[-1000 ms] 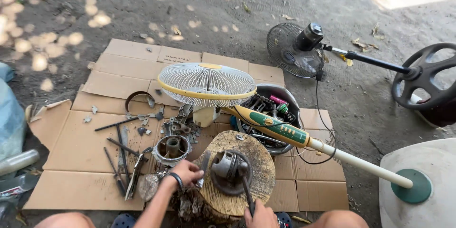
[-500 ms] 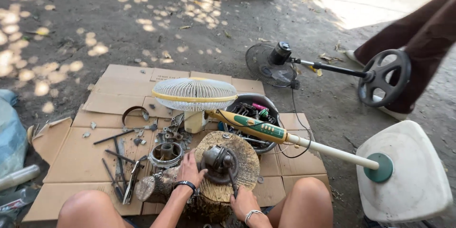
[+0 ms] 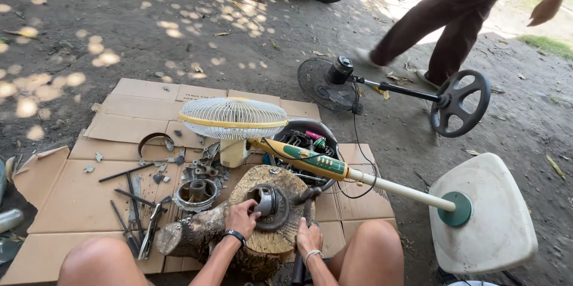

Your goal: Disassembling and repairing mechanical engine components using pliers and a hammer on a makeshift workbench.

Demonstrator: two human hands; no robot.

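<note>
Left hand [image 3: 242, 219] clamped around fan motor [image 3: 270, 205], steadying it atop log stump [image 3: 265, 226], lower centre of frame. Right hand [image 3: 308, 239] wrapped on hammer [image 3: 305, 214] handle, head resting beside motor.

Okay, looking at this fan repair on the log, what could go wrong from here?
1. The round grey metal motor part sits on a tilted wooden log stump, steadied only by the left hand; a blow could knock it off or catch fingers.
2. The right hand holds a dark hammer close to the left hand.
3. A passer-by in dark brown trousers walks beside the black fan on its pole stand and might trip.
</note>
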